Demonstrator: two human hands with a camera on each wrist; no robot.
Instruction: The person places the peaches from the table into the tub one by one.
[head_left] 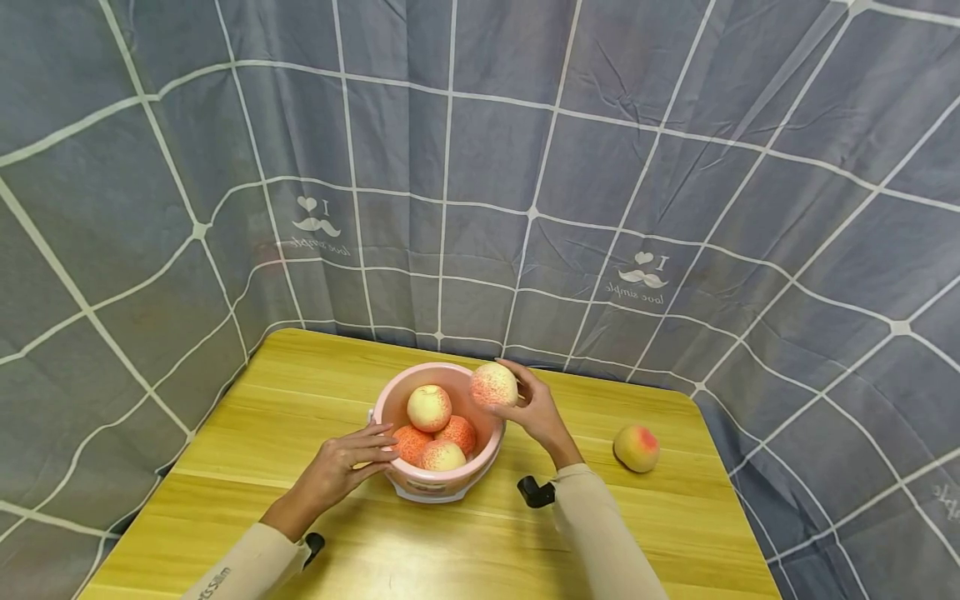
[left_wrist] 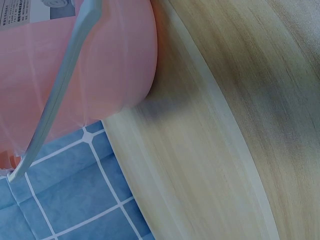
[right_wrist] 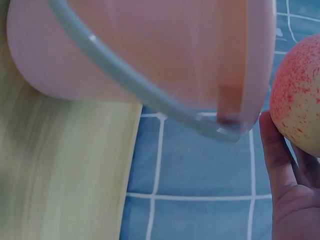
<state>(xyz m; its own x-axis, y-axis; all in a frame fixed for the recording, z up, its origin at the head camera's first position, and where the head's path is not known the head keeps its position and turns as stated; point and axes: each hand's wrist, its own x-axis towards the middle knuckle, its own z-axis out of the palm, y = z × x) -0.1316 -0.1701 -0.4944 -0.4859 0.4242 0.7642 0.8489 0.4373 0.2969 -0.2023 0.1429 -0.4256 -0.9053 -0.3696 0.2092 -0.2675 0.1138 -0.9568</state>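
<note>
The step in hand looks like the passing of one peach [head_left: 493, 385] over the rim of a pink bucket [head_left: 395, 397], most likely on its way in. The right hand [head_left: 536, 408] holds that peach, with fingers and thumb spread around its right side, at the bucket's upper-right rim, low and near the middle of the head frame. The left hand [head_left: 341, 462] is not closed around anything; its fingers lie fairly straight over the bucket's left rim. The left wrist view misses that hand, so whether it presses or merely rests cannot be told.

The next move would seem to call for bringing the held peach inward past the rim, then letting it down gently onto the fruit below, while the left hand keeps the bucket from shifting.

The held peach is round and cream-yellow, thickly flecked with pinkish red; in the right wrist view it sits at the right edge, fingers beneath it, the speckles densest on its upper left. Inside the bucket lie four more: a pale one [head_left: 429, 407] on top, two redder ones [head_left: 459, 433] beside it and a pale, speckled one [head_left: 442, 456] in front. Another peach [head_left: 636, 448], yellow with a red blush, sits apart on the desk [head_left: 322, 375], lower right of the frame.
</note>
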